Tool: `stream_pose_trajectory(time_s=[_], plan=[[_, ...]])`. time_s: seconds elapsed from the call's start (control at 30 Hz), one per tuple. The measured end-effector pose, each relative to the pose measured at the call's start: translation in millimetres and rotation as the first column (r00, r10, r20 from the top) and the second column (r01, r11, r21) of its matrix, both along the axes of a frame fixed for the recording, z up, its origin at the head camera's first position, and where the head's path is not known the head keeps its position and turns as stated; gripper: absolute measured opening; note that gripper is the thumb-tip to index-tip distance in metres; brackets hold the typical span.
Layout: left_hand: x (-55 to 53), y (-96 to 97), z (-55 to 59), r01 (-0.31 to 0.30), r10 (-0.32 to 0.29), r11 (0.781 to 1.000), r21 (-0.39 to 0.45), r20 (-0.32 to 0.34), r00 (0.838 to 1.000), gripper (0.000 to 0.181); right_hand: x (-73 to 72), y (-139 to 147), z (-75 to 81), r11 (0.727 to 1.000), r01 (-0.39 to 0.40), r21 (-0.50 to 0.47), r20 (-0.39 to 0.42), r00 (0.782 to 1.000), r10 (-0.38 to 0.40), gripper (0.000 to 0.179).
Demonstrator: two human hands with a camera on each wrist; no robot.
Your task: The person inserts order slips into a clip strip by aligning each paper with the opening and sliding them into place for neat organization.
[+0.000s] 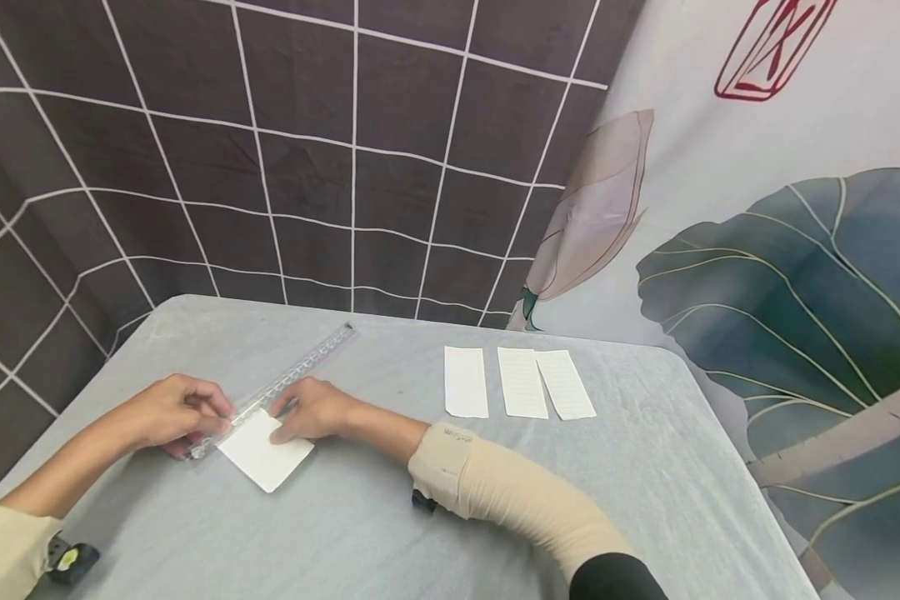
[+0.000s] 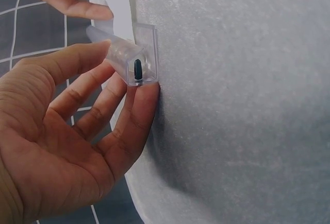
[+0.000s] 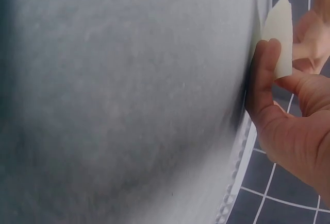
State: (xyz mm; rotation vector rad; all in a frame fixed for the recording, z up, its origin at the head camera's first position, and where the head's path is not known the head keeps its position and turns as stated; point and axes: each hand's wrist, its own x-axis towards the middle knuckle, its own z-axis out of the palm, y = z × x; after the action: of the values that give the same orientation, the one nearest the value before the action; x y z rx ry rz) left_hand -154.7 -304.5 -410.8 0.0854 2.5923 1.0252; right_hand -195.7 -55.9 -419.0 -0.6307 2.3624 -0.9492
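Observation:
A long clear plastic binding strip [image 1: 311, 358] with a row of ring-like loops lies slantwise on the table. My left hand [image 1: 168, 410] grips its near end, thumb on top and fingers below; in the left wrist view, the strip's end [image 2: 142, 67] shows a dark slot. My right hand [image 1: 317, 408] pinches a piece of white paper [image 1: 266, 460] between thumb and fingers. The paper's edge lies along the strip, right beside the left fingertips. In the right wrist view, the paper [image 3: 281, 33] stands tilted up between the right fingers.
To the right on the grey cloth-covered table [image 1: 390, 517] lie three white paper slips: one plain-looking slip [image 1: 465, 382] and two lined slips, the middle one [image 1: 522, 382] touching the right one [image 1: 567, 383]. Behind the table hangs a dark gridded curtain [image 1: 300, 175].

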Motion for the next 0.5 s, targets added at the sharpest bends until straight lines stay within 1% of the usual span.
stream_pose_trajectory(time_s=[0.33, 0.5], plan=[[0.4, -0.7, -0.7, -0.003, 0.003, 1.000, 0.000, 0.002, 1.000, 0.022, 5.4, -8.3, -1.8, 0.998, -0.008, 0.056, 0.003, 1.000, 0.008, 0.037], [-0.1, 0.0, -0.7, -0.005, 0.005, 1.000, 0.001, 0.002, 1.000, 0.023, 5.2, -8.6, -0.9, 0.997, -0.019, 0.079, -0.019, 1.000, 0.020, 0.038]])
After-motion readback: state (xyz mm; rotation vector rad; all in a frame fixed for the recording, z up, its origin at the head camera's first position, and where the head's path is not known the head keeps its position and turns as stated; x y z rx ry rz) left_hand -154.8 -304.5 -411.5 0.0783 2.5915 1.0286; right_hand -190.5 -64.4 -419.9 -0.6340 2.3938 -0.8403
